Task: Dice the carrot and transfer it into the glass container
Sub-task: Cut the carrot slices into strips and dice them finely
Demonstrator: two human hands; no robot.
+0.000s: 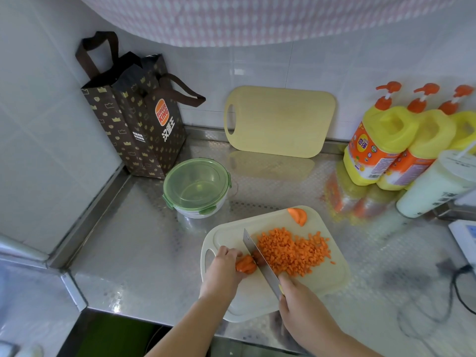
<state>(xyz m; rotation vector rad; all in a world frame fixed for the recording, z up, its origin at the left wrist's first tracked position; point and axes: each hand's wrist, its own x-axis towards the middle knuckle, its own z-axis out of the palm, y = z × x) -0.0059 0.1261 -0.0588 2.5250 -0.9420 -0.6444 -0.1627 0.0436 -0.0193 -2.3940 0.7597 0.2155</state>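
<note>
A pale cutting board (332,279) lies on the steel counter. On it my left hand (223,266) holds a short bundle of carrot strips (246,264) with curled fingers. My right hand (298,302) grips the handle of a cleaver (258,258), whose blade stands against the right end of the strips. A heap of diced carrot (292,249) lies to the right of the blade. A carrot end piece (298,215) sits at the board's far edge. The glass container (196,188), with a green lid on it, stands behind the board to the left.
A brown paper bag (136,119) stands in the back left corner. A yellow cutting board (279,121) leans on the tiled wall. Three yellow detergent bottles (381,143) and a white cup (435,186) stand at the right. A black cable (456,287) lies at the right front.
</note>
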